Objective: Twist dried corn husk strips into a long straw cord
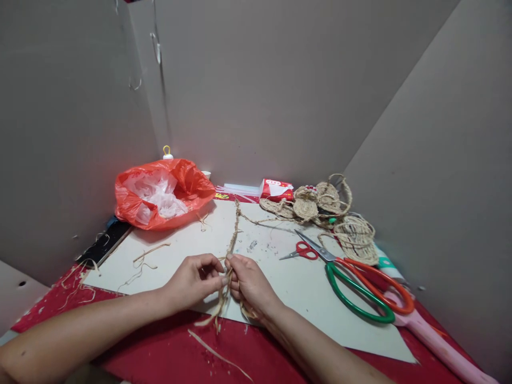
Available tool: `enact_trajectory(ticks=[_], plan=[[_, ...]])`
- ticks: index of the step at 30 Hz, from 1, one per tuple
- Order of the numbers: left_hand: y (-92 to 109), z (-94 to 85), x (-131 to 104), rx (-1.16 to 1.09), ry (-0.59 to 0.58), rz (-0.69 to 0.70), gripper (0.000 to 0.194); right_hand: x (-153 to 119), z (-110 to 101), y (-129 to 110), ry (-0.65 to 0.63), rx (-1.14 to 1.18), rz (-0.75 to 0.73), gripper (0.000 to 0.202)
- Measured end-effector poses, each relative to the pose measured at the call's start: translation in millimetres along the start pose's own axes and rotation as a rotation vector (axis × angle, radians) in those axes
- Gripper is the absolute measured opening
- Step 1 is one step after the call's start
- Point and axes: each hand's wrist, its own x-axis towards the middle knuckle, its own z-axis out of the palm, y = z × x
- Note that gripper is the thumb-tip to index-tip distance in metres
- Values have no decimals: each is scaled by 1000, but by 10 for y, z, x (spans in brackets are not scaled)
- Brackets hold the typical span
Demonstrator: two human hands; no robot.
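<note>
A thin braided straw cord (234,234) runs up the white board from between my hands. My right hand (250,282) is closed in a pinch on the cord's lower end. On the other side, my left hand (198,280) pinches loose straw strands with thumb and fingertips; its other fingers curl inward. Below the fingers, pale strand ends (216,312) hang toward the red table. Parts of the strands are hidden behind the fingers.
A red plastic bag (192,194) sits back left. Small red-handled scissors (307,250) and big scissors with green and orange handles (334,282) lie right. Beyond them are woven straw pieces (306,205), a red tissue pack (276,189) and a pink tool (432,336). Grey panels enclose the table.
</note>
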Motion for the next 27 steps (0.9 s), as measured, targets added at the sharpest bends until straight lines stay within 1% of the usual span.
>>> enact_trajectory(ticks=[2,3,9,11,13,16,20,22,24,25,27], plan=[[2,47,4,69,25,28,7,3,4,25,1,-15,-15,36],[1,66,7,87,28,30,7,5,5,36,1,-22,-22,36],[13,94,30,94,21,24,12,18,4,58,-2,-40,-39,35],[27,88,34,34,25,-2,12,16,8,49,-5,-36,-31,36],[36,80,37,-56,27,-72,13,9,19,34,-12,-30,-13,37],[24,67,49,-180,54,-172,19,-4,35,9,-17,-25,19,40],[2,42,96,-266,67,-210,26,0,27,5,-1,-31,20,41],[44,22,99,-280,71,-215,28,11,11,17,21,-39,-11,38],[147,-4,27,-271,95,-187,27,18,-4,28,35,-49,-39,36],[215,-17,-51,-257,100,-156,25,19,-8,32,34,-54,-47,35],[363,-35,-300,-183,87,-79,19,17,-10,36,26,-72,-41,35]])
